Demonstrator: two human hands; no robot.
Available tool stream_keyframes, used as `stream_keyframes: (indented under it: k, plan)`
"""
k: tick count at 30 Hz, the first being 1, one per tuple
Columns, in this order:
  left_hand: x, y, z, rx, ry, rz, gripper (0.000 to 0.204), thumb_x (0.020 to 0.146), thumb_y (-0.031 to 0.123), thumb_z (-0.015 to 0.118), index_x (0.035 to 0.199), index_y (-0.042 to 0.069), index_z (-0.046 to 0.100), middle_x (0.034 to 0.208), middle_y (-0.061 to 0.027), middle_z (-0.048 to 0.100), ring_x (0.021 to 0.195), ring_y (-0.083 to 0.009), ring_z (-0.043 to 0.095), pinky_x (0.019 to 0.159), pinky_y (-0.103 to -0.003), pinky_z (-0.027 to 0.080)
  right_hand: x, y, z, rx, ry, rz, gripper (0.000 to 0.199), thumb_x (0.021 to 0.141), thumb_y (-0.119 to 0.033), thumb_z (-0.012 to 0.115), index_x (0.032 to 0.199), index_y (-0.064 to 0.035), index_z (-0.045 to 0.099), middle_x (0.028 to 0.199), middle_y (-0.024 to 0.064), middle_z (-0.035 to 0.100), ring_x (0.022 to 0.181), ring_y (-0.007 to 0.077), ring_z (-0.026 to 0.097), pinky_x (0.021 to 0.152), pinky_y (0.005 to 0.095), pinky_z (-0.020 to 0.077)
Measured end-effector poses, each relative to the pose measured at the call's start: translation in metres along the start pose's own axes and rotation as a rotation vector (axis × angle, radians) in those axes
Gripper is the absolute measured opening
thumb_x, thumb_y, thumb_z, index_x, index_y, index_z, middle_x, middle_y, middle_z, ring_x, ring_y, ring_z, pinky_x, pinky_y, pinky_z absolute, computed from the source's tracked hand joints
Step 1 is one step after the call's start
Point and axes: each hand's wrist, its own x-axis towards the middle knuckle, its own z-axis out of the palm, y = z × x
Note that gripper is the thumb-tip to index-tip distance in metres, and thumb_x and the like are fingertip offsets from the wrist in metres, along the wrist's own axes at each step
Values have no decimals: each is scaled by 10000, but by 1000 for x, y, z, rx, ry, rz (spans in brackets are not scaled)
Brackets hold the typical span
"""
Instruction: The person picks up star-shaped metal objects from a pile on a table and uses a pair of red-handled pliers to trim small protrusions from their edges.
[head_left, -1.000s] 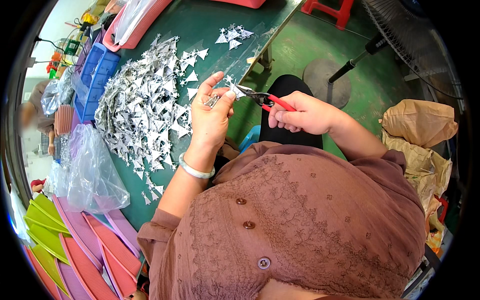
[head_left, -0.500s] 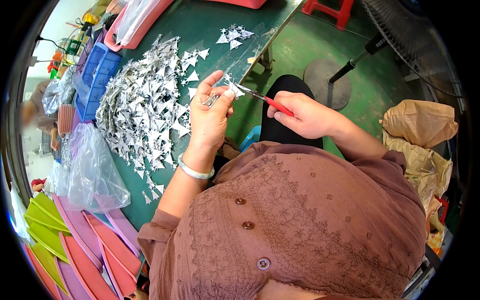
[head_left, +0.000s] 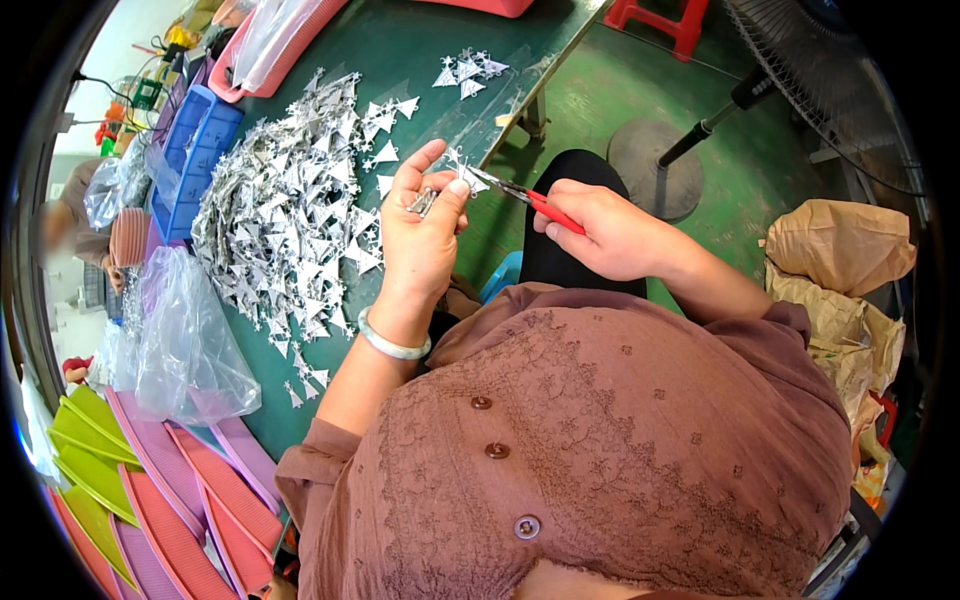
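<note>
My left hand pinches a small silvery metal piece between thumb and fingertips. More small metal bits lie tucked against its curled fingers. In my right hand are red-handled pliers, whose narrow jaws reach the held piece from the right. Whether the jaws grip it is too small to tell. Left of my hands, a large heap of silvery triangular metal pieces covers part of the green table. A smaller cluster of similar pieces lies near the table's far edge.
A blue tray, a clear plastic bag and stacked pink, purple and green plastic trays line the left. At right are a standing fan and brown paper bags. Another person's hand shows at far left.
The pliers and my right hand have shifted very slightly at the held metal piece. My left hand keeps nearly the same place. At far left the other person's hand has moved a little.
</note>
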Motion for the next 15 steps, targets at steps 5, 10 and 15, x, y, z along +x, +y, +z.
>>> stream_keyframes:
  k: [5,10,15]
  plan:
    - [-1,1,2,46,5,22,411,788,6,552,1181,8,433,810,-5,530,606,-46,459,527,-170,399,0,-1,0,-27,-2,16,93,785,-17,491,857,25,533,799,125,504,761,274,514,669,341,423]
    - [0,-1,1,108,-19,48,423,790,1,543,1194,-3,419,788,-4,533,604,-46,457,525,-170,395,-1,1,0,-21,-3,1,93,795,-30,480,845,19,540,766,117,515,735,267,516,665,341,423]
    - [0,-1,1,104,-40,52,455,794,-1,538,1223,-13,388,773,-5,539,596,-49,451,526,-171,381,-3,0,-3,494,-143,204,159,845,-103,459,820,25,550,671,44,494,560,121,459,535,243,395]
